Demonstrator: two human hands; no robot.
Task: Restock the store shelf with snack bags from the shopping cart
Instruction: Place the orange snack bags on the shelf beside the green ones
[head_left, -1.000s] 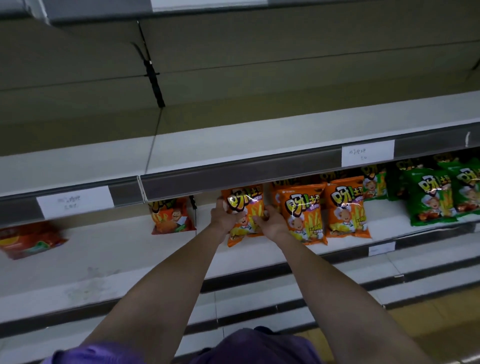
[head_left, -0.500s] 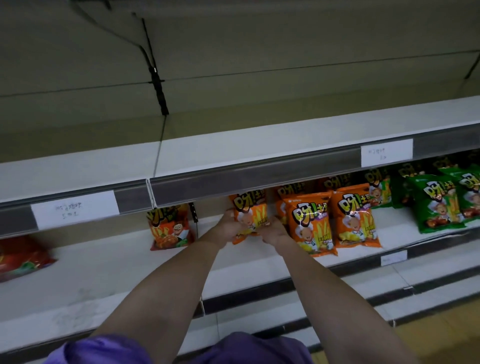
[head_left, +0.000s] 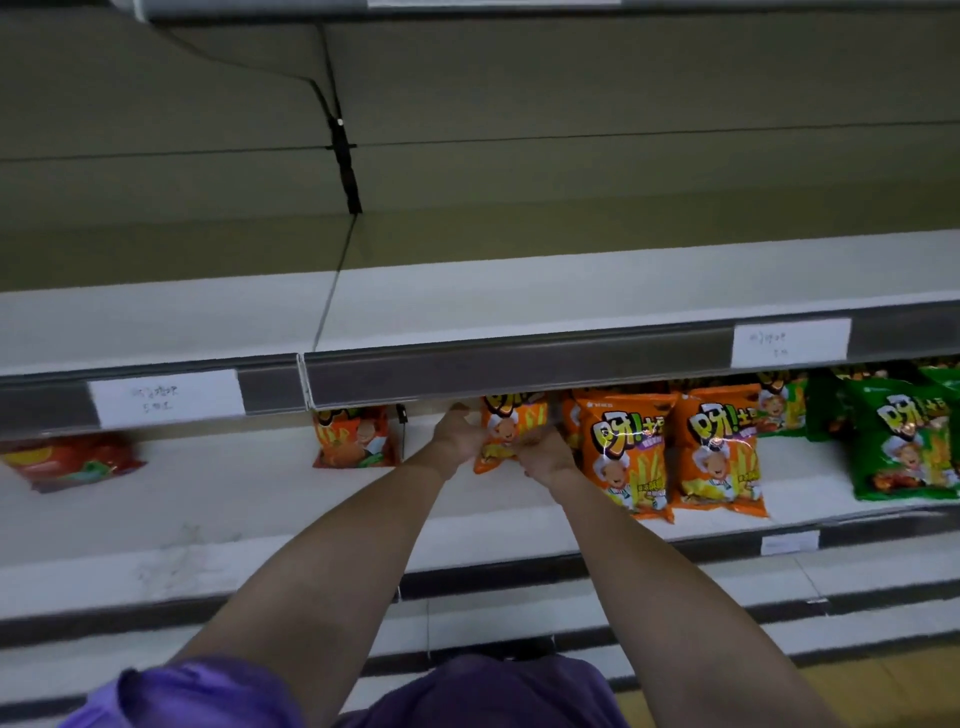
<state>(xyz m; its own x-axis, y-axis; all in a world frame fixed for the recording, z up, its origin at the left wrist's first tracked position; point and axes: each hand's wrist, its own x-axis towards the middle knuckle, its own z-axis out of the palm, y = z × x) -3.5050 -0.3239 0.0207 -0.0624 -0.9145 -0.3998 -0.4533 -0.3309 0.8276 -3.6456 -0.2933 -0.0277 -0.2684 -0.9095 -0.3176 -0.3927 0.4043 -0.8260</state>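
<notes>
- The left hand (head_left: 460, 434) has its fingers curled round the left edge of an orange snack bag (head_left: 506, 434), and the right hand (head_left: 545, 457) pinches the bag's lower right corner; both hands clamp it.
- The held bag stands roughly upright on the lower shelf (head_left: 260, 499), its top tucked just under the front rail of the upper shelf (head_left: 519, 364).
- Just beside it on the right stands a row of orange bags (head_left: 670, 457), the nearest almost touching the right wrist; further right are green bags (head_left: 904, 447).
- To the left there is a bare strip of shelf, then a single orange bag (head_left: 356, 439) set back by the rear wall, well apart from the held one.
- Far left lies a flat red bag (head_left: 67, 462), with much open white shelf between it and the hands.
- The lower shelf's front edge (head_left: 493, 577) runs dark under both forearms.
- White price labels (head_left: 166, 397) sit on the upper rail.
</notes>
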